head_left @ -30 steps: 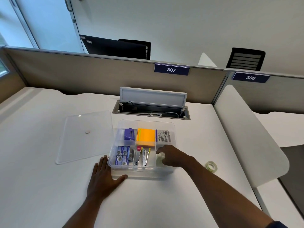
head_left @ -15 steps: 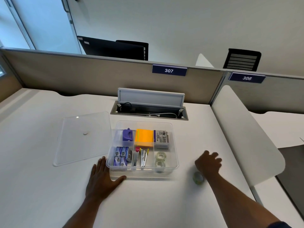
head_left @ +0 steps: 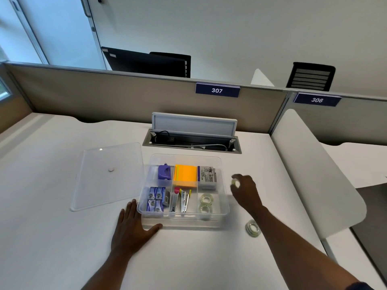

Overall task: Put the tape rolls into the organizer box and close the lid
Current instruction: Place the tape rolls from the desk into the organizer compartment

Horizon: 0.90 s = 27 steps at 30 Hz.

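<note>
A clear organizer box (head_left: 223,181) stands open on the white desk. Its front right compartment holds two clear tape rolls (head_left: 206,204). My right hand (head_left: 246,192) hovers just right of the box, fingers closed on a small tape roll (head_left: 235,182). Another tape roll (head_left: 252,227) lies on the desk to the right of the box's front corner. My left hand (head_left: 133,230) lies flat on the desk, touching the box's front left corner. The clear lid (head_left: 109,174) lies flat to the left of the box.
The box also holds a purple punch (head_left: 164,171), orange sticky notes (head_left: 185,174), a labelled pack (head_left: 207,177), staple boxes (head_left: 156,199) and staple removers. An open cable hatch (head_left: 192,132) sits behind the box. A white divider panel (head_left: 314,170) rises at the right.
My right hand left the box's tape compartment, reached to the desk at the right, and has come back up beside the box holding a small tape roll. The left hand stayed put.
</note>
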Motion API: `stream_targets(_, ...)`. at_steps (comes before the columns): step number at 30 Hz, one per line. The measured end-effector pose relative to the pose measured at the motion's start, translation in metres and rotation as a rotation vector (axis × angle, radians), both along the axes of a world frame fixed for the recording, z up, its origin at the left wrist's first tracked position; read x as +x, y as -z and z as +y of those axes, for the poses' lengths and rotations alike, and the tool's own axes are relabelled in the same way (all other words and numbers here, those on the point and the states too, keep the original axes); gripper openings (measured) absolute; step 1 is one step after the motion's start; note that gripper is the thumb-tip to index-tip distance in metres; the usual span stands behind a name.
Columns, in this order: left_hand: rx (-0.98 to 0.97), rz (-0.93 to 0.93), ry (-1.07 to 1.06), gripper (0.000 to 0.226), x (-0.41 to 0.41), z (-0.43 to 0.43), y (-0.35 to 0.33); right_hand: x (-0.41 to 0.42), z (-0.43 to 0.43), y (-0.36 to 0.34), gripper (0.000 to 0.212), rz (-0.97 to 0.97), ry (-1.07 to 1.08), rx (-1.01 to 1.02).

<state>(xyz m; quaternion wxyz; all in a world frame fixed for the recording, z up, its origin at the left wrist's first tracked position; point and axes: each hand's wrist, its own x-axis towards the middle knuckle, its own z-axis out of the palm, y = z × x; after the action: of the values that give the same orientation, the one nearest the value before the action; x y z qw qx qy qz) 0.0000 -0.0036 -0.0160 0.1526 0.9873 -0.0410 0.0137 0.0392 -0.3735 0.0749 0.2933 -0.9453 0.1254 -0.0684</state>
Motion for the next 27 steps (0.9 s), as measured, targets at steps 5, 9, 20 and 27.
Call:
stream_targets(5,-0.001,0.005,-0.005,0.114,0.0,0.0,0.0,0.015,0.029,-0.015,0.037,0.046,-0.283,-0.033)
stream_targets(9,-0.01,0.012,-0.009,0.115,0.0,0.0,0.0,0.012,0.038,-0.013,0.038,0.131,-0.387,-0.071)
stream_targets(20,-0.043,0.011,-0.016,0.117,-0.001,-0.002,-0.001,0.005,0.033,-0.006,0.035,-0.089,-0.089,-0.161)
stream_targets(27,-0.041,-0.004,-0.011,0.114,-0.001,-0.002,-0.001,-0.025,-0.006,0.0,0.04,0.505,0.381,-0.132)
